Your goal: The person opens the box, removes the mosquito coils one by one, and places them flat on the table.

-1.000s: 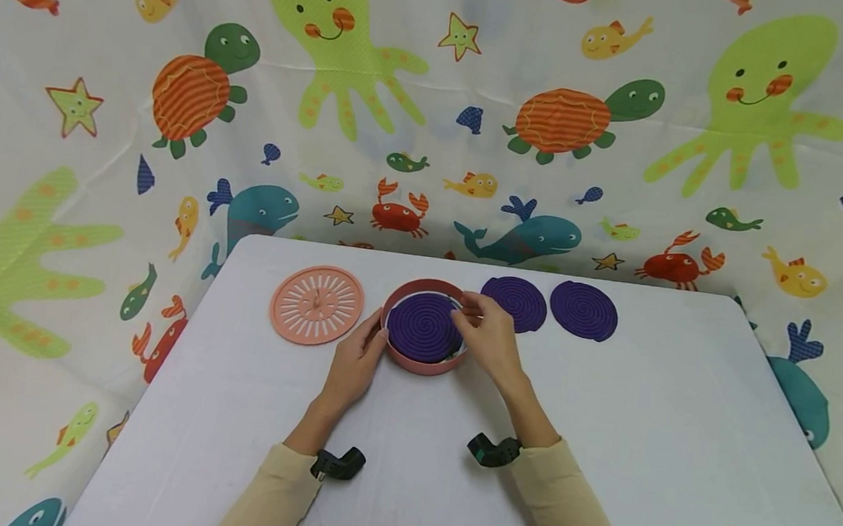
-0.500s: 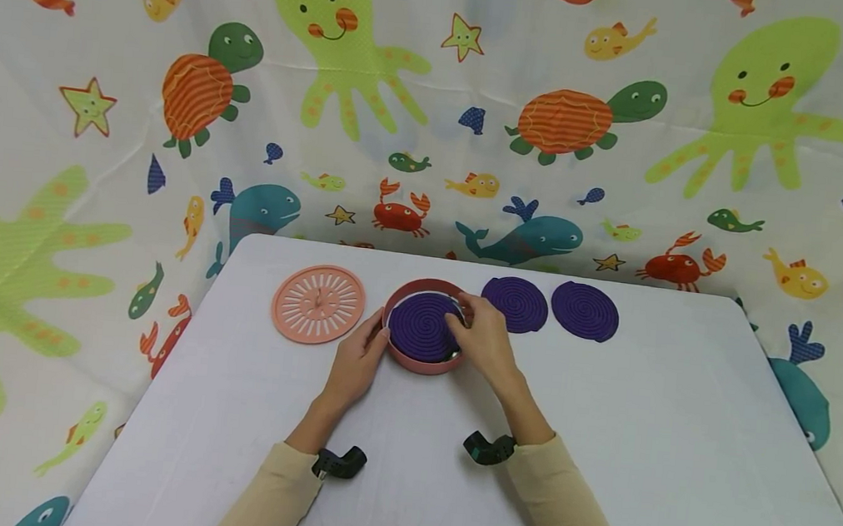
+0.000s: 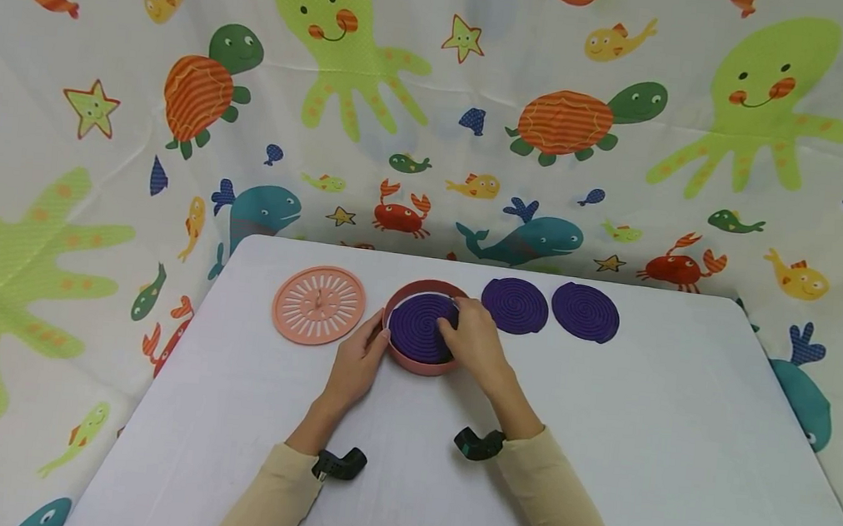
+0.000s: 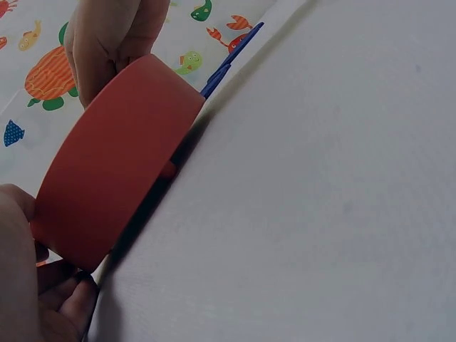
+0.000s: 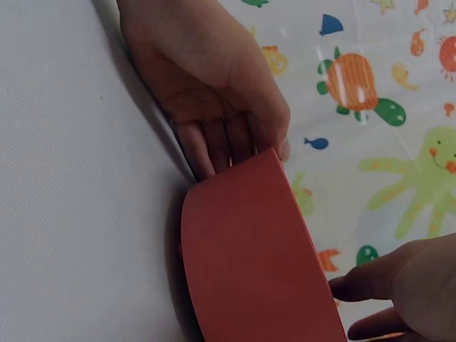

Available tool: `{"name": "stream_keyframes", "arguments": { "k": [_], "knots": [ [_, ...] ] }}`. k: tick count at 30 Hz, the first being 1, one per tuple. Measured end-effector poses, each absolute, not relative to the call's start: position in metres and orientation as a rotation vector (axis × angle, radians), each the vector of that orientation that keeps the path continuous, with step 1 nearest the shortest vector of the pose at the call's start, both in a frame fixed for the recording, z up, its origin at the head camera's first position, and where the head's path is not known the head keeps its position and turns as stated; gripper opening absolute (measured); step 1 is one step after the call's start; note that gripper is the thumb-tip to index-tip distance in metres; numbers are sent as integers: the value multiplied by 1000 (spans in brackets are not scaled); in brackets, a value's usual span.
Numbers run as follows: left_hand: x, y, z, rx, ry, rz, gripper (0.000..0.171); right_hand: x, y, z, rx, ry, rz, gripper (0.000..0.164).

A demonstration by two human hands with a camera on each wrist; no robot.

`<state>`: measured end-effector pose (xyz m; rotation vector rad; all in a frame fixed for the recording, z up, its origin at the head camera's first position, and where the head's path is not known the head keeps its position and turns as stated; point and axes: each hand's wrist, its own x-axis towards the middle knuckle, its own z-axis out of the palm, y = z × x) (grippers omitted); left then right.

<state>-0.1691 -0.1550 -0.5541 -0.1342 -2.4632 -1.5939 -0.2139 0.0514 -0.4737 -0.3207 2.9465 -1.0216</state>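
A round pink mosquito coil holder (image 3: 421, 369) stands on the table with a purple mosquito coil (image 3: 419, 327) lying inside it. My left hand (image 3: 357, 362) grips the holder's left side, thumb near the rim and fingers low on the wall. My right hand (image 3: 478, 340) reaches over the right rim and pinches the coil's right edge, thumb on top; its other fingertips are hidden. Both wrist views show the holder's outer wall (image 4: 117, 167) from the side, low at the table, with the left hand (image 5: 214, 85) across from the right hand (image 5: 420, 288).
Left of the holder lies its pink slotted lid (image 3: 316, 325), with a small upright piece at its centre. Two more purple coils, one nearer (image 3: 515, 306) and one farther right (image 3: 586, 312), lie on the white table (image 3: 676, 452). A patterned curtain (image 3: 422, 79) hangs behind.
My right hand has shifted left and slightly down, its thumb now farther in over the coil. The left hand keeps its grip on the holder.
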Motion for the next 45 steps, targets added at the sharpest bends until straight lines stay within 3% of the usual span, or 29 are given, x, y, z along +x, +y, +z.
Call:
{"name": "stream_keyframes", "arguments": {
  "k": [27, 45],
  "knots": [
    [-170, -155, -555, -143, -2457, -1578, 51, -213, 42, -477, -462, 3063, -616, 48],
    [-170, -155, -556, -131, -2469, -1590, 52, -210, 41, -477, -425, 3081, -633, 48]
  ]
}}
